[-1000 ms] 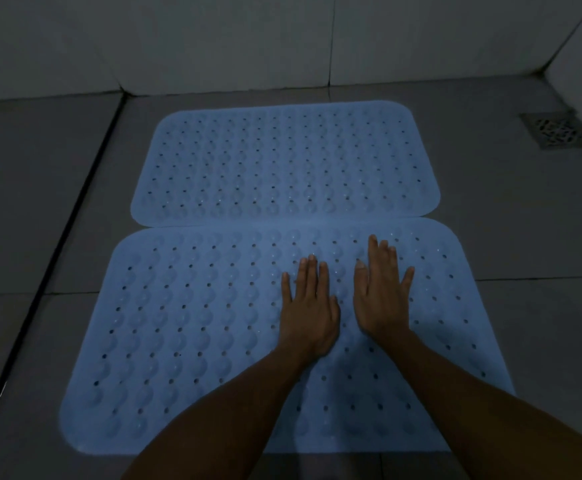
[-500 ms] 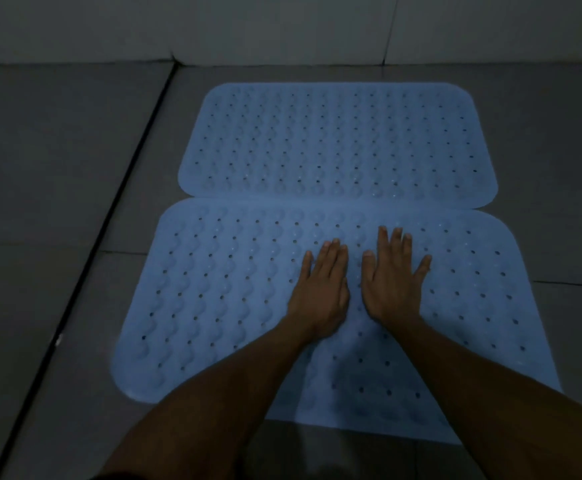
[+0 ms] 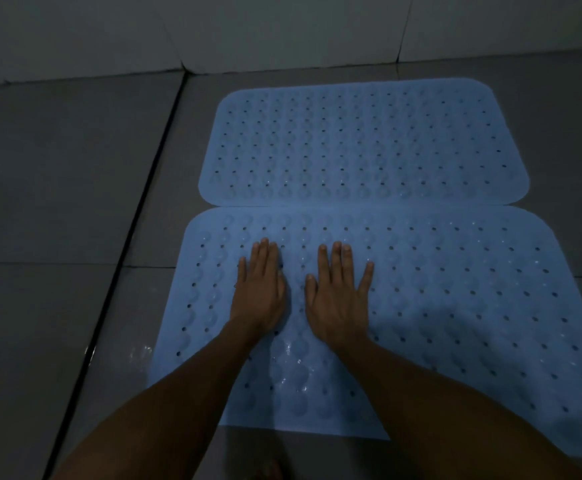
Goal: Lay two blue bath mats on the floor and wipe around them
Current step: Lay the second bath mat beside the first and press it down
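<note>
Both hands have slid left across the near mat (image 3: 455,306) — left hand (image 3: 260,292) and right hand (image 3: 339,299) press flat, fingers straight, slightly apart, far mat (image 3: 362,143) touching it.

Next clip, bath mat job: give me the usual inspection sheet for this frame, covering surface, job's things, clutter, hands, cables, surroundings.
Surface: grey tiled floor with a dark grout line left of the mats; a small wet glint beside the near mat's left edge.
Job's things: far mat and near mat, both blue and flat, long edges meeting. No wiping cloth seen.
Clutter: nothing seen.
Hands: left hand and right hand lie flat, fingers straight, side by side on the near mat's left half.
Cables: nothing seen.
Surroundings: pale tiled wall along the far side of the floor; lighting is dim.
</note>
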